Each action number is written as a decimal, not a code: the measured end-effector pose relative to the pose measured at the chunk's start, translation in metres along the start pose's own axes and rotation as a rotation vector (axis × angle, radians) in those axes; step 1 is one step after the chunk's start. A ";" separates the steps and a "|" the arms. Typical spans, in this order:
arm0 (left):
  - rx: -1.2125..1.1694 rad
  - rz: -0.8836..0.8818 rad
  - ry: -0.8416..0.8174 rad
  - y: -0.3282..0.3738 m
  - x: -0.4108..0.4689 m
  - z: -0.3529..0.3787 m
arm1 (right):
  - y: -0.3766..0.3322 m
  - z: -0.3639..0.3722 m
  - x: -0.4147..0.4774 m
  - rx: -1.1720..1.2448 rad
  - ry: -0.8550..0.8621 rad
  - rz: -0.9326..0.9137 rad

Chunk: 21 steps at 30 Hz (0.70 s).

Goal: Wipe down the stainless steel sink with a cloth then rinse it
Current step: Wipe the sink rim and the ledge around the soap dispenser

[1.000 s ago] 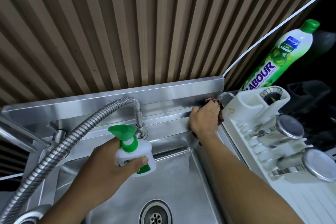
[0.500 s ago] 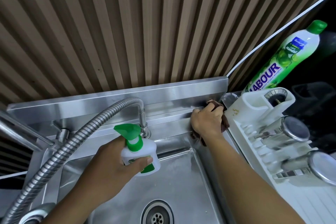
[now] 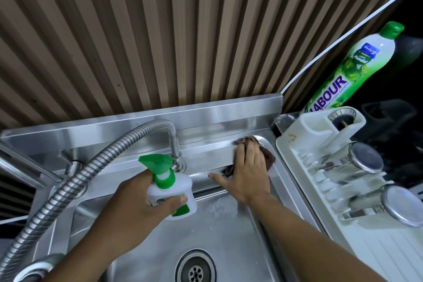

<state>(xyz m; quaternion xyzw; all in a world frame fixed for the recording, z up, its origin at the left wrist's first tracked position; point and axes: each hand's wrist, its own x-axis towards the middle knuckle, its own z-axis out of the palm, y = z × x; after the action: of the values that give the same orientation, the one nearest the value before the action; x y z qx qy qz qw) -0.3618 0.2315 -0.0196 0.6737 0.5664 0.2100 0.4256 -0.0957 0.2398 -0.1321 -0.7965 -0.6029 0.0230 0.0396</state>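
The stainless steel sink fills the lower middle, with its drain at the bottom. My right hand lies flat, fingers spread, pressing a dark brown cloth onto the sink's back right ledge. My left hand hovers over the basin, gripping a white spray bottle with a green trigger head. The nozzle points left. Most of the cloth is hidden under my right hand.
A flexible metal faucet hose arches over the left side of the sink. A white dish rack with steel cups stands on the right. A green dish soap bottle leans behind the rack. A slatted wall rises behind.
My right hand has flattened out and slid down from the backsplash corner onto the ledge with the cloth. The left hand with the spray bottle has stayed about where it was.
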 end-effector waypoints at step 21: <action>-0.015 0.004 -0.004 0.000 -0.006 -0.002 | 0.023 -0.016 0.054 0.512 0.190 0.396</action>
<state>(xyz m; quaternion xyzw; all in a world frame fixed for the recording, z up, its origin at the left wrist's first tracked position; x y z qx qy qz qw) -0.3651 0.2265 -0.0178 0.6721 0.5625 0.2140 0.4313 -0.0580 0.2850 -0.1177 -0.8610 -0.4045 0.1068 0.2893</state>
